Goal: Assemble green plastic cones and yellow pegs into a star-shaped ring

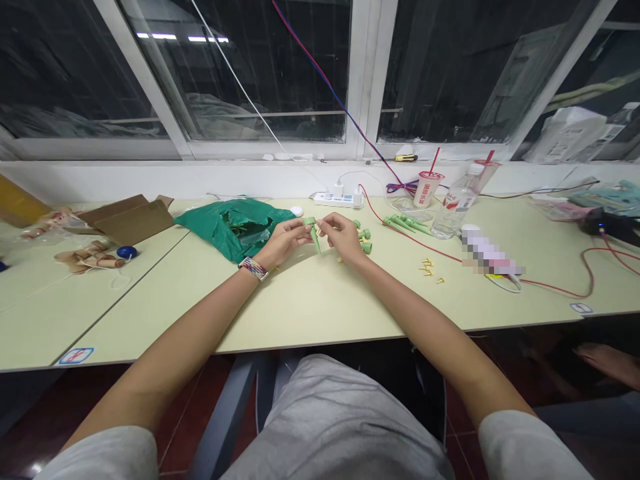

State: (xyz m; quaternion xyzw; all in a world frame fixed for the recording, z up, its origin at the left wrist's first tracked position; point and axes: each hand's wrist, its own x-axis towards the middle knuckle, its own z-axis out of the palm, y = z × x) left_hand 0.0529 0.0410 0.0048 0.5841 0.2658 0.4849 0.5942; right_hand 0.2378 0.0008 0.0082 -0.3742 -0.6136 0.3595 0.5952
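My left hand (285, 243) is closed on a green pointed plastic piece (315, 239), its wide capped end up and its tip slanting down. Close against it, my right hand (343, 237) is pinched at the side of the green piece; a small bit of yellow shows at those fingertips, mostly hidden. Just beyond the right hand lie several green capped pieces (367, 248), partly covered by it. Several small yellow pegs (427, 268) are scattered on the table to the right. Farther back rest several long green pointed pieces (407, 223).
A green plastic bag (225, 223) lies left of my hands, with a cardboard box (127, 220) and wooden toy parts (90, 257) beyond. A power strip (337, 199), red cable, cup (427, 189) and water bottle (455, 203) stand toward the back. Another person's hand shows at far right.
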